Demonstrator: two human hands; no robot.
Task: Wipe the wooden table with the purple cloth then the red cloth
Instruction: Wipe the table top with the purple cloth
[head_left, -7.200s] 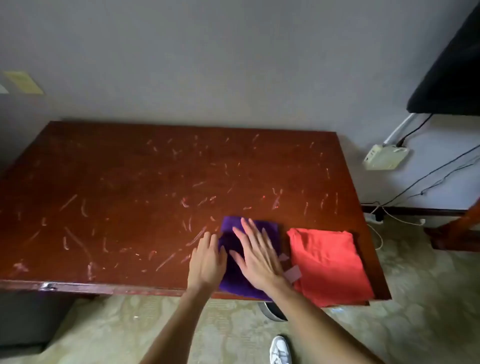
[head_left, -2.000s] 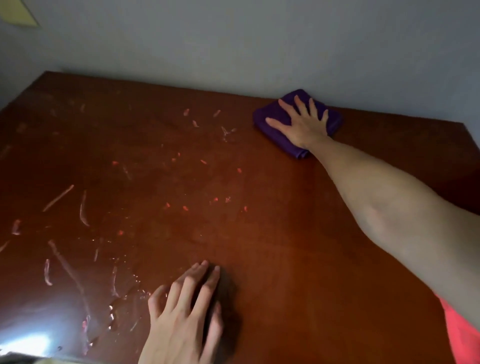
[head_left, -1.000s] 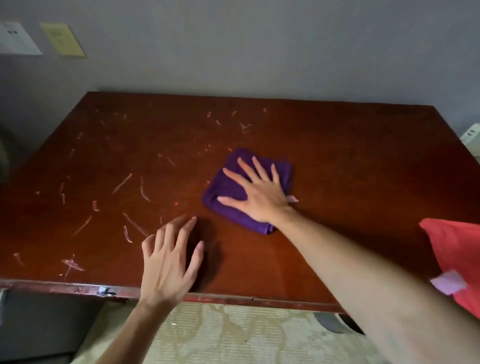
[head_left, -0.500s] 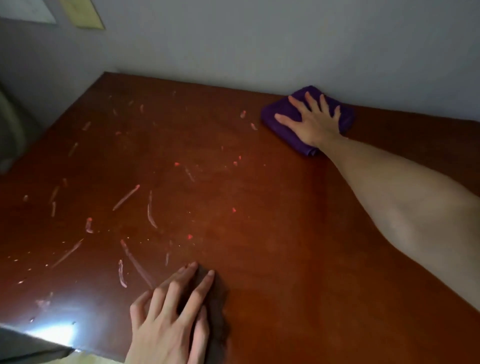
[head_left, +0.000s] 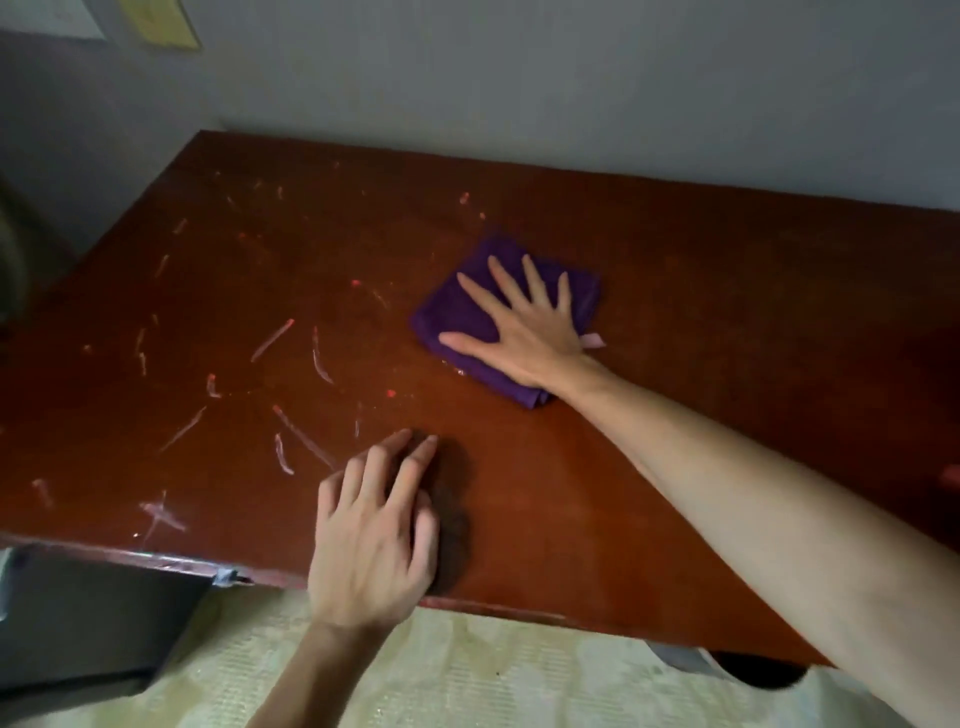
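- Purple cloth (head_left: 457, 312): I see it folded into a rough square, lying flat on the wooden table (head_left: 727, 322), about midway between the left and right edges and nearer the far edge than the near one. A small pale tag (head_left: 593, 341) sticks out at its right side.
- My right hand (head_left: 524, 332) lies palm down on top of the cloth, fingers straight and spread wide, thumb out to the left; it presses rather than pinches.
- My left hand (head_left: 371, 530) rests on the bare wood at the near edge, fingers loosely together and slightly bent, holding nothing; its wrist hangs over the edge.
- Pale pink streaks and flecks (head_left: 270, 340) cover the left half of the tabletop, from the near-left corner up toward the far-left corner.
- A sliver of red (head_left: 951, 475) shows at the right margin; I cannot tell what it is.
- A yellow note (head_left: 161, 23) is on the wall above the far-left corner.
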